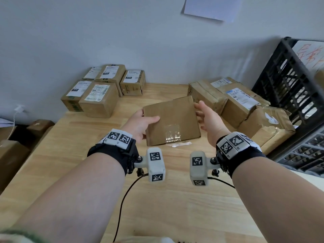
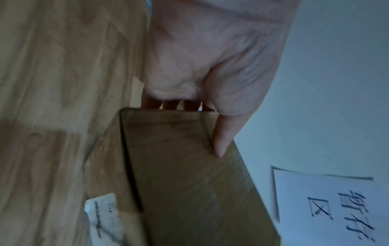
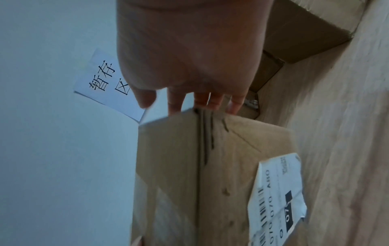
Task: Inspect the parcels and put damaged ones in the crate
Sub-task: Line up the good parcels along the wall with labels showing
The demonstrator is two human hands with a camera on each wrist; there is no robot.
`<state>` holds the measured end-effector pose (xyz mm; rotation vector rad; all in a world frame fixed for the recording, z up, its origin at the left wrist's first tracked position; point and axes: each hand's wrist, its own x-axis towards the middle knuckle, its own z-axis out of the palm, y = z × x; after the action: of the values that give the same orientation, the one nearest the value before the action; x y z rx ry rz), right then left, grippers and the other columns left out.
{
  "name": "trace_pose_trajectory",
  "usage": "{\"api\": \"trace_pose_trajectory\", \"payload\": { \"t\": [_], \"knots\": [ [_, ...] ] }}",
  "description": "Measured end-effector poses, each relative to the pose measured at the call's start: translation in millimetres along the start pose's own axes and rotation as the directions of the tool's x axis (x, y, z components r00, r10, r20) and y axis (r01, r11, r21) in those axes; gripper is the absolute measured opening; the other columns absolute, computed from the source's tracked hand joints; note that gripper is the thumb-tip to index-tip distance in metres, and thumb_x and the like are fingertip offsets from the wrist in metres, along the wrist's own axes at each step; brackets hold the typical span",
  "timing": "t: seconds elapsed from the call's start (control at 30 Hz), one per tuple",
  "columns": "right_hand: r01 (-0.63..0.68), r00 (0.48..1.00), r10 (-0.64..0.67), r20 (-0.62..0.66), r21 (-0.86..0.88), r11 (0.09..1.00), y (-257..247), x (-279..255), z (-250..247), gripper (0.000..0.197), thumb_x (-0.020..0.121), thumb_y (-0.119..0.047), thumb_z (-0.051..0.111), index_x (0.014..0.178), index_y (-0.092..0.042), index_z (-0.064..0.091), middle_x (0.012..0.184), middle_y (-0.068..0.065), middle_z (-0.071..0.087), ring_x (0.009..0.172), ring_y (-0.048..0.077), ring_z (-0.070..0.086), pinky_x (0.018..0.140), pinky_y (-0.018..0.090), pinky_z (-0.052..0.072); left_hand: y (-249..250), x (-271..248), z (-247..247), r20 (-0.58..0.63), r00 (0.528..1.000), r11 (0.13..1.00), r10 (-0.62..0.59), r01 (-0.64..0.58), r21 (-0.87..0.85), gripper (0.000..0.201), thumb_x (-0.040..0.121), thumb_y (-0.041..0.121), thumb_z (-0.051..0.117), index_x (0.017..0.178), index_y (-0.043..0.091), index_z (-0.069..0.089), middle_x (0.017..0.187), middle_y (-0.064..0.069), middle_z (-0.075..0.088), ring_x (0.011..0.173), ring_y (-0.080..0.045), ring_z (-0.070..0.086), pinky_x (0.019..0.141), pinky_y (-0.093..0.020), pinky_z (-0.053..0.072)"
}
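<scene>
Cardboard parcel [image 1: 171,122] is being held tilted above the desk [image 1: 73,165] middle; the left hand [image 1: 140,125] is gripping its left edge while the right hand [image 1: 208,120], fingers spread, is steadying the other. Inspection is underway; next, judging damage, perhaps carrying it to the black crate [image 1: 287,88] at the right edge.

Head view: from above, facing forward and down over table [image 1: 175,199]. Wrist views: close behind each palm, facing along fingers. Shared by all: held parcel [image 1: 171,120], wall notice [image 1: 212,7].
</scene>
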<state>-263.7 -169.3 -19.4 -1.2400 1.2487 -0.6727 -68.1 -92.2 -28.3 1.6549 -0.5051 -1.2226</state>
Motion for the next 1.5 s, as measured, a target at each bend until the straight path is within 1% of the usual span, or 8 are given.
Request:
{"api": "trace_pose_trajectory", "payload": {
  "t": [0.17, 0.37, 0.5, 0.63, 0.93, 1.1, 1.4, 1.5],
  "knots": [
    [0.166, 0.984, -0.142, 0.111, -0.246, 0.955, -1.4, 3.7, 11.1, 0.049, 0.096, -0.006, 0.054, 0.141, -0.024, 0.051, 0.134, -0.006, 0.056, 0.115, 0.010, 0.051, 0.096, 0.022, 0.037, -7.5, 7.3, -17.3, -0.315, 0.943, 0.988, 0.105, -0.063, 0.142, 0.071, 0.087, 0.024, 0.069, 0.148, 0.021, 0.033, 0.150, -0.002, 0.038, 0.131, -0.027, 0.043, 0.106, -0.044, 0.039],
    [0.020, 0.987, 0.068, 0.147, -0.528, 0.849, 6.3, 10.3, 35.2, 0.112, 0.061, -0.073, 0.071, 0.153, -0.031, 0.022, 0.146, 0.004, 0.045, 0.128, 0.027, 0.048, 0.108, 0.047, 0.041, 4.3, 6.3, -30.6, -0.234, 0.942, 0.862, 0.241, -0.098, 0.497, 0.023, 0.097, 0.017, 0.049, 0.111, 0.014, 0.067, 0.110, -0.007, 0.066, 0.105, -0.028, 0.060, 0.095, -0.039, 0.049],
    [-0.033, 0.977, 0.146, 0.156, -0.565, 0.824, 12.5, 16.0, 42.9, 0.112, 0.076, -0.064, 0.070, 0.157, -0.027, 0.003, 0.157, 0.008, 0.031, 0.141, 0.030, 0.035, 0.114, 0.048, 0.033, 10.4, 5.3, -39.7, -0.192, 0.975, 0.884, 0.111, -0.008, 0.468, 0.048, 0.099, 0.049, 0.037, 0.116, 0.010, 0.060, 0.121, -0.012, 0.060, 0.115, -0.031, 0.055, 0.095, -0.040, 0.041],
    [-0.028, 0.987, 0.102, 0.126, -0.484, 0.875, 16.5, 17.5, 47.3, 0.108, 0.077, -0.051, 0.078, 0.156, -0.031, 0.008, 0.155, 0.006, 0.037, 0.134, 0.029, 0.043, 0.109, 0.044, 0.040, 5.6, 6.4, -40.5, -0.119, 0.992, 0.898, 0.031, 0.024, 0.439, 0.076, 0.095, 0.067, 0.024, 0.144, 0.011, 0.044, 0.145, -0.008, 0.046, 0.130, -0.024, 0.043, 0.106, -0.039, 0.029],
    [-0.122, 0.985, 0.160, 0.059, -0.409, 0.904, 26.6, 18.6, 40.8, 0.109, 0.079, -0.036, 0.080, 0.157, -0.022, 0.006, 0.152, 0.007, 0.039, 0.128, 0.028, 0.049, 0.098, 0.045, 0.048, -14.8, 6.7, -46.5, -0.160, 0.980, 0.912, -0.116, 0.169, 0.374, 0.093, 0.084, 0.081, 0.020, 0.151, 0.018, 0.031, 0.157, -0.007, 0.031, 0.144, -0.027, 0.026, 0.115, -0.049, 0.017],
    [-0.163, 0.956, 0.265, 0.128, -0.520, 0.839, 32.6, 17.9, 37.9, 0.066, 0.083, -0.041, 0.075, 0.135, -0.011, 0.048, 0.121, 0.010, 0.061, 0.107, 0.027, 0.059, 0.089, 0.042, 0.053, -23.0, 11.6, -48.2, -0.167, 0.974, 0.910, -0.151, 0.203, 0.362, 0.107, 0.070, 0.090, 0.019, 0.150, 0.021, 0.033, 0.155, -0.007, 0.035, 0.142, -0.028, 0.032, 0.112, -0.054, 0.020],
    [-0.088, 0.987, 0.126, 0.100, -0.322, 0.942, 38.2, 17.5, 28.0, 0.074, 0.087, -0.040, 0.071, 0.147, -0.018, 0.035, 0.127, 0.001, 0.056, 0.091, 0.013, 0.051, 0.070, 0.026, 0.040, -11.8, -4.2, -42.0, -0.141, 0.979, 0.958, -0.145, 0.174, 0.226, 0.116, 0.057, 0.098, 0.018, 0.149, 0.030, 0.032, 0.153, -0.008, 0.037, 0.140, -0.033, 0.034, 0.112, -0.060, 0.024],
    [-0.005, 0.999, 0.017, 0.051, -0.240, 0.971, 33.1, 16.6, 31.2, 0.090, 0.075, -0.053, 0.076, 0.150, -0.024, 0.035, 0.134, -0.003, 0.058, 0.107, 0.015, 0.059, 0.075, 0.030, 0.049, -0.6, -13.0, -34.6, -0.118, 0.989, 0.984, -0.090, 0.106, 0.142, 0.086, 0.084, 0.082, 0.016, 0.150, 0.029, 0.032, 0.155, -0.006, 0.034, 0.143, -0.032, 0.026, 0.115, -0.058, 0.019]
  ]
}}
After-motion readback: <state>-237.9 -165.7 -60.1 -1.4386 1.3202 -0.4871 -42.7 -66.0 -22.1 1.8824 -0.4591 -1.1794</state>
